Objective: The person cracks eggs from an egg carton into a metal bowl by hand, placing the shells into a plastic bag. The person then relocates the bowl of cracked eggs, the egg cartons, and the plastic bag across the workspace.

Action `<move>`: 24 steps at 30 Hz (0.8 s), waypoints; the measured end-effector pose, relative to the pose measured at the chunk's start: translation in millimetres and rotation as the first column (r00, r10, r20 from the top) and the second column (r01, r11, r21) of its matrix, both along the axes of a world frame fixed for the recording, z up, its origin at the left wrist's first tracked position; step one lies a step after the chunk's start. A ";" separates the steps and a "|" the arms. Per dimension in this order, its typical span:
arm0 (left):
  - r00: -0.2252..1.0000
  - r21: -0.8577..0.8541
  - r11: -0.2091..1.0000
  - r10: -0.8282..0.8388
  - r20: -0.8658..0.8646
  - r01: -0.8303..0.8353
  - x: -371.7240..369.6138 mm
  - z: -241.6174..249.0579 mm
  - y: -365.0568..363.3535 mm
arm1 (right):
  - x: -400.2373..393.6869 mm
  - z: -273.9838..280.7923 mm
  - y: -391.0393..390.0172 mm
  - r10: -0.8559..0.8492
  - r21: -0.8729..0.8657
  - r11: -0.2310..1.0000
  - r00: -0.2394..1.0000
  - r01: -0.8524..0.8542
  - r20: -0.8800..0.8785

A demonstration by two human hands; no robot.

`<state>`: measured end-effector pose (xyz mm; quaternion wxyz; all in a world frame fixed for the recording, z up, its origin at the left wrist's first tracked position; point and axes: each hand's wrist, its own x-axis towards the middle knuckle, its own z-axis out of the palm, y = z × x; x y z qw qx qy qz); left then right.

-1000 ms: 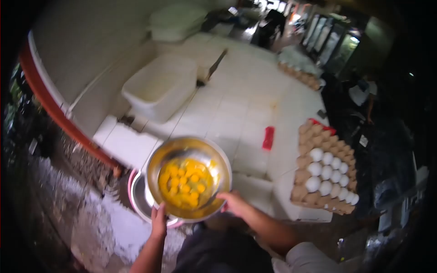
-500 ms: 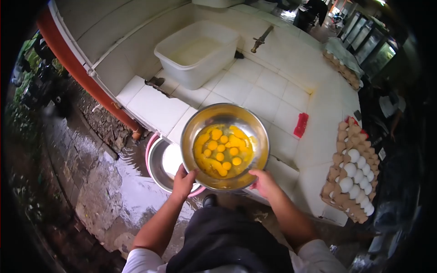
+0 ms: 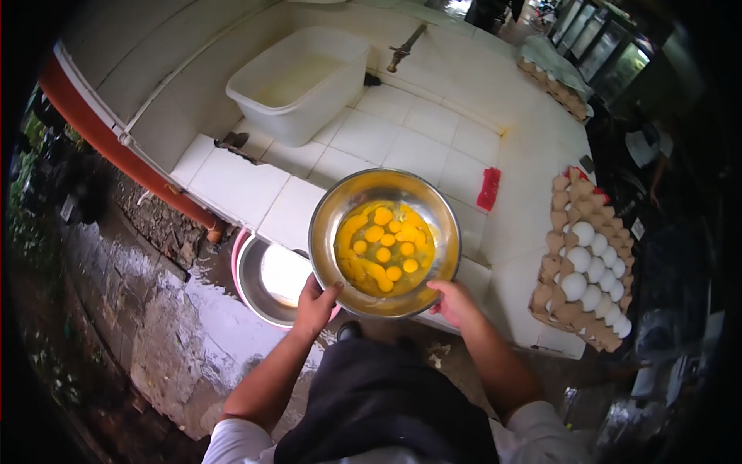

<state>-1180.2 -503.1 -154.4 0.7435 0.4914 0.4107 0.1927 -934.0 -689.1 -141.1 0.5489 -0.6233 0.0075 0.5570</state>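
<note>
A round metal bowl [image 3: 332, 201] hangs over the front edge of the tiled basin, held between both hands. Inside it lie several egg yolks [image 3: 384, 254] in clear egg white, some of them broken. My left hand [image 3: 314, 306] grips the near left rim, thumb on top. At the near right rim, my right hand [image 3: 456, 303] is closed on the bowl in the same way. The fingers under the bowl are hidden.
A white plastic tub [image 3: 290, 116] stands in the basin below a tap [image 3: 403, 52]. A red cloth-like item [image 3: 488, 189] lies to the right. Egg trays [image 3: 545, 290] with white eggs [image 3: 574, 286] sit far right. Another metal bowl [image 3: 259, 278] is on the floor, lower left.
The basin, tub and egg trays have shifted left in the view, while the bowl stays nearly in place between my hands. The yolks have moved about inside it.
</note>
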 end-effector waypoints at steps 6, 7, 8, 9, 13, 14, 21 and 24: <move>0.999 0.095 0.995 -0.029 0.025 0.027 3.8 1.1 -18.6 | 2.2 -3.0 -25.6 0.045 -0.032 0.999 0.998 -0.043 0.048; 0.998 0.104 0.993 -0.047 -0.030 0.050 3.3 1.4 -20.2 | -0.5 0.9 -26.4 0.039 -0.030 0.999 0.998 -0.038 0.049; 0.998 0.105 0.993 -0.050 -0.029 0.053 3.5 2.4 -22.6 | -4.4 5.2 -27.3 0.027 -0.024 0.999 0.998 -0.025 0.061; 0.999 0.091 0.996 -0.019 -0.029 0.021 4.5 5.2 -25.1 | -8.8 9.9 -27.5 0.017 -0.018 1.000 0.997 -0.016 0.074; 0.996 0.000 0.999 0.035 -0.083 -0.035 13.1 38.9 -43.2 | -13.4 3.0 -38.8 -0.006 -0.022 1.000 1.000 0.006 0.005; 0.990 -0.010 1.000 0.019 -0.142 -0.020 15.3 32.7 -47.4 | -18.4 1.9 -44.2 -0.016 -0.054 0.998 0.997 0.020 0.076; 0.971 -0.200 0.959 0.166 -0.170 -0.199 15.4 -12.0 -96.9 | -38.0 9.1 -166.5 0.468 0.011 0.874 0.849 -0.485 0.246; 0.929 -0.168 0.916 0.346 -0.127 -0.364 -4.5 -15.0 -153.6 | -28.3 -22.1 -271.3 0.552 -0.085 0.834 0.827 -0.545 0.104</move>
